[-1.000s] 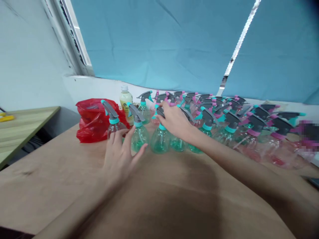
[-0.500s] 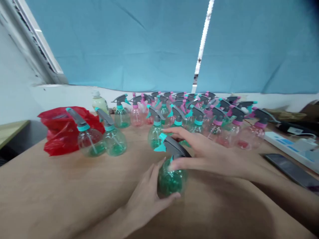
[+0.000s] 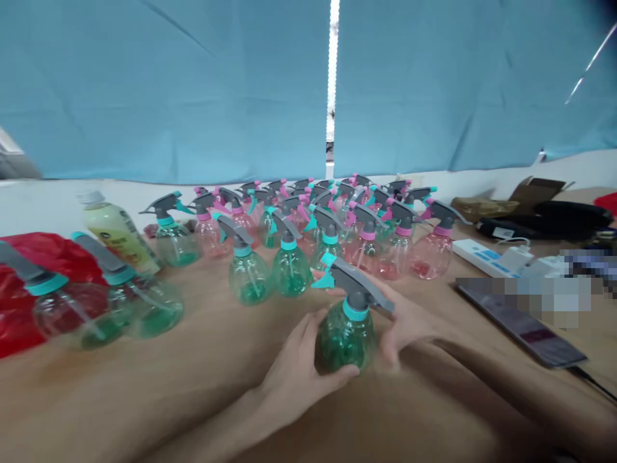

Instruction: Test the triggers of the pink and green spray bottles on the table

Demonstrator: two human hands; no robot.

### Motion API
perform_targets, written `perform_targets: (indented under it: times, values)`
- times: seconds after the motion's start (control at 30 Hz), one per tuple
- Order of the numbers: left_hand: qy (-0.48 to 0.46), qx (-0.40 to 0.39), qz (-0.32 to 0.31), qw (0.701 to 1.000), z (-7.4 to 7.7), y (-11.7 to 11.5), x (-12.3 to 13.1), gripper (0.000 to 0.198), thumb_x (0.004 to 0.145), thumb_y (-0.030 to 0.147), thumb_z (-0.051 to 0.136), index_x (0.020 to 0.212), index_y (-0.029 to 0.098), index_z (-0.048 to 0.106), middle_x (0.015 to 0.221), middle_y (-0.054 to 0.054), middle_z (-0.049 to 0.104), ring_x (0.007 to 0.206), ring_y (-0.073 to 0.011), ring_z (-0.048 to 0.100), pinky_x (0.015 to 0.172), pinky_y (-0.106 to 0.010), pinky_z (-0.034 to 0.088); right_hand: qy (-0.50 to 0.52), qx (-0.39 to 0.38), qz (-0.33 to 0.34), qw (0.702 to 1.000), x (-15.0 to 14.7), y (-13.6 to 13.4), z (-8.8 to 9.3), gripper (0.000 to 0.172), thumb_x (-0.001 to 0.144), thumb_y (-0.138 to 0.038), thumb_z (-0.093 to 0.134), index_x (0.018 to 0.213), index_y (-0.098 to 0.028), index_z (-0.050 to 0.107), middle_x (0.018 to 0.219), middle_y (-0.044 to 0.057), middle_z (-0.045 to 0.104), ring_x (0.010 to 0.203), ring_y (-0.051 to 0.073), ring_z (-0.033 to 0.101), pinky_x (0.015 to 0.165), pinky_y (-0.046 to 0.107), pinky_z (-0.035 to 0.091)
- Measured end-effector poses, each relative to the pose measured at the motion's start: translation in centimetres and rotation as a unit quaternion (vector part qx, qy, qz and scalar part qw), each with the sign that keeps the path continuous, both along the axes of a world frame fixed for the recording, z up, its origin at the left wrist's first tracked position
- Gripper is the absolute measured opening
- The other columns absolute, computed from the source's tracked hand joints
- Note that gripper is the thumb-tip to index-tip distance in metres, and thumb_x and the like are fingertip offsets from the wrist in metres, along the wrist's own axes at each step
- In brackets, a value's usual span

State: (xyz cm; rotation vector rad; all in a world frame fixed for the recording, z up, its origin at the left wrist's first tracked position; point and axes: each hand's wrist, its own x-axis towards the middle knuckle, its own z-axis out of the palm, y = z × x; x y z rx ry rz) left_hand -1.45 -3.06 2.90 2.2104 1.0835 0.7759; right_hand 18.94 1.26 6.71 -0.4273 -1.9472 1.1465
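A green see-through spray bottle, with a grey spray head and turquoise collar, stands tilted slightly in front of me. My left hand is wrapped round its lower left side, thumb across the front. Behind the bottle's right side is my right hand, its thumb apart from the bottle and its fingers partly hidden by the spray head. Just beyond are more green spray bottles, with pink ones to the right. Two further green bottles sit at the left.
A red plastic bag lies at far left, near a pale yellow bottle. To the right are a phone with a cable and a white power strip. A blue curtain hangs behind the wooden table.
The view has swung to the right. My right hand has let go of the spray bottle's neck and drawn back to its right; my left hand keeps hold of the body.
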Motion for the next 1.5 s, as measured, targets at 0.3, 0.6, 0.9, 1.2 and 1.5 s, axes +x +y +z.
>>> perform_targets:
  times: [0.3,0.6,0.9,1.2,1.5]
  values:
    - [0.06,0.021,0.032,0.997,0.4,1.2,0.9,0.062,0.079,0.045,0.066,0.13,0.019,0.042,0.122,-0.014,0.057,0.118,-0.0353,0.053,0.097,-0.055,0.043,0.008,-0.008,-0.118,0.993,-2.4,0.4,1.8,0.029,0.077,-0.027,0.07,0.105,-0.026,0.06,0.104,0.001,0.064,0.097,0.018,0.061,0.089,0.034,0.048]
    - [0.089,0.035,0.032,0.995,-0.7,1.4,-0.3,0.077,0.082,0.054,0.064,0.142,0.02,0.029,0.135,-0.015,0.049,0.124,-0.0341,0.047,0.099,-0.054,0.041,-0.01,-0.007,-0.113,0.993,-2.9,1.2,1.6,0.02,0.082,-0.034,0.065,0.099,-0.024,0.062,0.082,0.001,0.066,0.078,0.018,0.063,0.074,0.034,0.052]
    - [0.178,0.107,0.031,0.978,-2.5,2.2,-2.1,0.067,0.091,0.055,0.052,0.142,0.017,0.031,0.145,-0.016,0.04,0.133,-0.0315,0.036,0.106,-0.052,0.034,-0.031,-0.009,-0.136,0.99,-2.5,1.9,1.3,0.019,0.086,-0.041,0.059,0.098,-0.027,0.06,0.071,-0.004,0.054,0.055,0.011,0.047,0.063,0.029,0.044]
    - [0.262,0.148,0.02,0.953,-2.6,2.3,-1.9,0.072,0.095,0.062,0.035,0.142,0.008,0.034,0.148,-0.018,0.035,0.138,-0.0318,0.029,0.108,-0.053,0.031,-0.013,0.025,-0.108,0.994,-2.2,2.4,1.0,0.033,0.086,-0.055,0.051,0.083,-0.024,0.059,0.064,-0.003,0.049,0.053,0.01,0.043,0.048,0.025,0.036]
    - [0.282,0.169,0.015,0.944,-3.0,2.5,-1.9,0.068,0.097,0.058,0.033,0.14,0.006,0.039,0.147,-0.018,0.038,0.137,-0.03,0.033,0.109,-0.052,0.031,-0.029,0.038,-0.196,0.979,-2.3,2.1,0.7,0.033,0.089,-0.05,0.05,0.076,-0.022,0.061,0.065,-0.001,0.052,0.061,0.013,0.05,0.057,0.026,0.043]
